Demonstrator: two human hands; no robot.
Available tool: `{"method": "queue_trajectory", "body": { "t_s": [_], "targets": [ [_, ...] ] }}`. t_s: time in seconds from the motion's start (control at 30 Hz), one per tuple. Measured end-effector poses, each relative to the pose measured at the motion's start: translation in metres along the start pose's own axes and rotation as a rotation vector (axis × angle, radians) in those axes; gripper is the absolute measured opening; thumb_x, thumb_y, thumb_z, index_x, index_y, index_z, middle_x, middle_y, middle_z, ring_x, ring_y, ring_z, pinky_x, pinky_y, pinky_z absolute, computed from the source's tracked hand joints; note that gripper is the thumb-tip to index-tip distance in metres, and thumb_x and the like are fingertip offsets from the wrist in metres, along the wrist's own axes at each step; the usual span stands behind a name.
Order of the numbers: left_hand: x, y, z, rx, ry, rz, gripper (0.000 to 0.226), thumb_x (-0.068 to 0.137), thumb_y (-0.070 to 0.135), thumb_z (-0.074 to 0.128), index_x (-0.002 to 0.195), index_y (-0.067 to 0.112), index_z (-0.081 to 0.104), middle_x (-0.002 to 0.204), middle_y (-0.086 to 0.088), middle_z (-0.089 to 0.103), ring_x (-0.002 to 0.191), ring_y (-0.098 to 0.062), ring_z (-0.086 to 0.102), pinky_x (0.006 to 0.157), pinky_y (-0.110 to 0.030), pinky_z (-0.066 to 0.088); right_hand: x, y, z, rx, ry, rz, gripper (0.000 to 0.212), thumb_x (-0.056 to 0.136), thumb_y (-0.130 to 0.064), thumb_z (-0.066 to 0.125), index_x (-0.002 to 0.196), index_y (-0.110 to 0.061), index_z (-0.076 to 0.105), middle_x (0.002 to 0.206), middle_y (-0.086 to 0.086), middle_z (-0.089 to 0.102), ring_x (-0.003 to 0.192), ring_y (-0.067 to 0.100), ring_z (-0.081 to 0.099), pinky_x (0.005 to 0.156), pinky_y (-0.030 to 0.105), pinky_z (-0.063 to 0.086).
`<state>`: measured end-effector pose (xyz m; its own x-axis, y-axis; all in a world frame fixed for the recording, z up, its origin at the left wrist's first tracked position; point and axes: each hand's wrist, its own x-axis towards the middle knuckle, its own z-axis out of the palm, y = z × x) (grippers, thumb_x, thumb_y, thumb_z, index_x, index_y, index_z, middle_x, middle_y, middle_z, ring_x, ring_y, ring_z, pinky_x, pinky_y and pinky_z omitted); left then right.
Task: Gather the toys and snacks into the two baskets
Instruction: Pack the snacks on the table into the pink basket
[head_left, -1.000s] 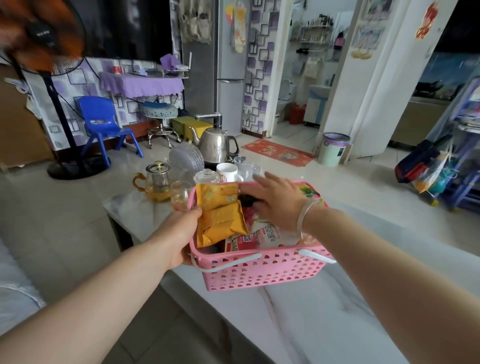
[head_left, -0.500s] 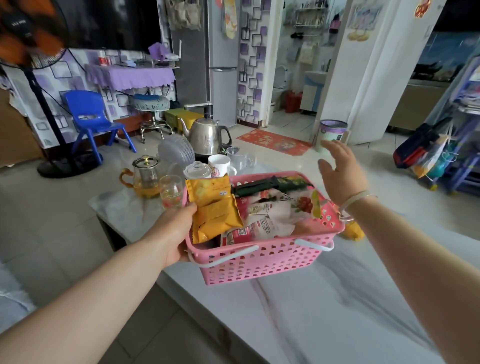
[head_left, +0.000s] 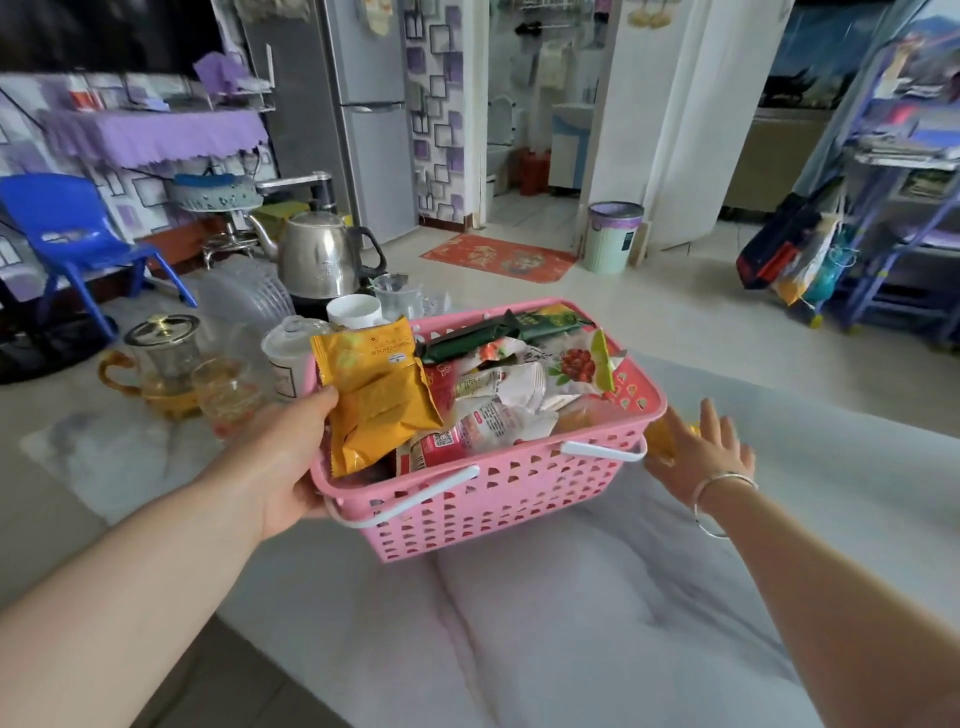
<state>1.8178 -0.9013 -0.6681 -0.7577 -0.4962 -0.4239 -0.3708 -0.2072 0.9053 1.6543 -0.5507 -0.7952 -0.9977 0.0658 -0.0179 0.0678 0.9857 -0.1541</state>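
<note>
Pink basket (head_left: 488, 499): on bench (head_left: 597, 623), full of snack packets. Left hand (head_left: 283, 462) grips its left rim. Right hand (head_left: 698, 447), fingers spread, touches yellow packet (head_left: 661, 441) just right of basket.

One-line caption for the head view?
Left hand steadies a full pink basket; right hand reaches for a yellow packet beside it.

the basket (head_left: 493, 499) is matt pink perforated plastic, and the packets (head_left: 376, 395) in it are glossy crinkled foil and film. behind the basket a kettle (head_left: 317, 254) shines as polished metal beside a clear glass teapot (head_left: 156, 364); under it the table (head_left: 571, 623) is smooth marbled stone.
</note>
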Motion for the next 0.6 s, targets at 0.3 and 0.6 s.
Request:
{"method": "queue_trajectory", "body": {
  "t_s": [0.3, 0.6],
  "targets": [
    [0.012, -0.001, 0.005, 0.019, -0.032, -0.016, 0.031, 0.101, 0.040, 0.046, 0.121, 0.021, 0.061, 0.098, -0.009, 0.078, 0.081, -0.030, 0.074, 0.054, -0.034, 0.054, 0.017, 0.005, 0.021, 0.057, 0.017, -0.042, 0.046, 0.093, -0.051, 0.035, 0.139, -0.042, 0.032, 0.138, 0.005, 0.038, 0.126, 0.033, 0.032, 0.105, 0.042, 0.034],
    [-0.023, 0.000, -0.013, 0.011, -0.009, -0.008, 0.025, 0.103, 0.037, 0.044, 0.104, 0.019, 0.062, 0.092, -0.013, 0.075, 0.082, -0.033, 0.070, 0.067, -0.044, 0.053, -0.066, -0.035, -0.079, 0.670, 0.480, -0.031, 0.046, 0.086, -0.043, 0.059, 0.130, -0.029, 0.052, 0.110, 0.014, 0.055, 0.100, 0.034, 0.054, 0.087, 0.038, 0.044]
  ]
}}
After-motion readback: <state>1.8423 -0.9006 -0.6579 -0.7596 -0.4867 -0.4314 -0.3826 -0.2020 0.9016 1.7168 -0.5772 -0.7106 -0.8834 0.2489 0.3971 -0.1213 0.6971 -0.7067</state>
